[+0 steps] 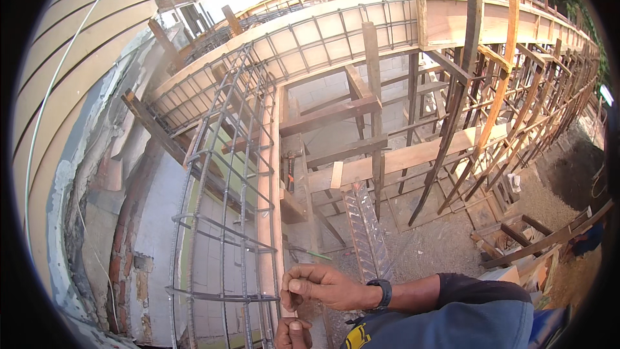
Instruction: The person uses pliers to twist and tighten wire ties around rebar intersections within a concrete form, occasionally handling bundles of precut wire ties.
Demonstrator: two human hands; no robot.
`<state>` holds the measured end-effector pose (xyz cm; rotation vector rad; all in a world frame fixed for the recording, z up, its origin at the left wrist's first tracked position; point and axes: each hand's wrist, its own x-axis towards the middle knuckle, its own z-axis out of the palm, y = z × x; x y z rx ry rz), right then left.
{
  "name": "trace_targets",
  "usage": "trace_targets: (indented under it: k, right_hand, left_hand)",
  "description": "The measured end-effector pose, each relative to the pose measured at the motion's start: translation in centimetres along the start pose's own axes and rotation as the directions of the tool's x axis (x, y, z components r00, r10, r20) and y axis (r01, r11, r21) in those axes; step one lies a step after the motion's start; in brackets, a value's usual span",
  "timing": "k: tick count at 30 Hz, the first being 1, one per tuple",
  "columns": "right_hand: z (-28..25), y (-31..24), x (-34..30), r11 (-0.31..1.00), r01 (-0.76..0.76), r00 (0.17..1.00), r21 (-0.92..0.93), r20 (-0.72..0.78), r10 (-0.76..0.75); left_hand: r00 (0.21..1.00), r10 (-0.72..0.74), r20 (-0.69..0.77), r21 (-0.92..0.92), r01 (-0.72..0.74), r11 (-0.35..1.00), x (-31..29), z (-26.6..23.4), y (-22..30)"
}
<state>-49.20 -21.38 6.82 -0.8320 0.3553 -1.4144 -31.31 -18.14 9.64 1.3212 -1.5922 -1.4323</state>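
My right hand (328, 287), with a dark watch on its wrist, reaches in from the right. Its thumb and fingers are pinched together beside the top edge of a narrow wooden formwork board (270, 220). Just below, my left hand (294, 335) is curled closed, thumb uppermost, and partly cut off by the lower edge. What either hand grips is too small or hidden to make out. Left of both hands runs a long rebar cage (223, 242) of lengthwise bars tied with square stirrups; one stirrup (223, 297) ends close to my right fingers.
A curved plywood form (445, 22) with rebar crosses the far side. Many timber props (462, 90) and crosspieces (332, 115) stand at right. Far below lie a ribbed metal piece (368, 232) and gravelly ground (420, 252). Broken brick wall (123, 252) and tan siding (77, 90) border the left.
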Motion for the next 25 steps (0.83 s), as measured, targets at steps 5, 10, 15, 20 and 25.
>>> trace_targets:
  k: [5, 10, 15, 20, 25]
  right_hand:
    - [-1.7, 0.0, -1.2, 0.992, 0.124, 0.988, 0.039, -0.096, -0.119]
    - [-4.3, -3.7, -1.7, 0.936, 0.353, 0.919, 0.007, -0.191, -0.345]
    - [-9.8, -14.8, -6.2, 0.727, 0.635, 0.556, -0.26, -0.499, -0.664]
    - [-14.9, -26.5, -15.3, 0.398, 0.556, 0.018, -0.73, -0.468, -0.884]
    - [-15.9, -34.9, -24.5, 0.175, 0.257, -0.408, -0.95, -0.271, -0.872]
  left_hand:
    - [0.997, 0.05, 0.057, -0.133, -0.042, 0.99, 2.6, 3.3, 0.0]
    - [0.938, 0.095, 0.334, 0.058, -0.121, 0.991, 5.0, 3.3, -1.6]
    - [0.884, -0.014, 0.468, 0.178, -0.078, 0.981, 7.0, 3.9, -6.6]
    - [0.839, 0.101, 0.534, 0.286, -0.291, 0.913, 8.3, 5.1, -11.2]
    - [0.686, 0.2, 0.699, 0.45, -0.64, 0.623, 11.9, 5.5, -18.1]
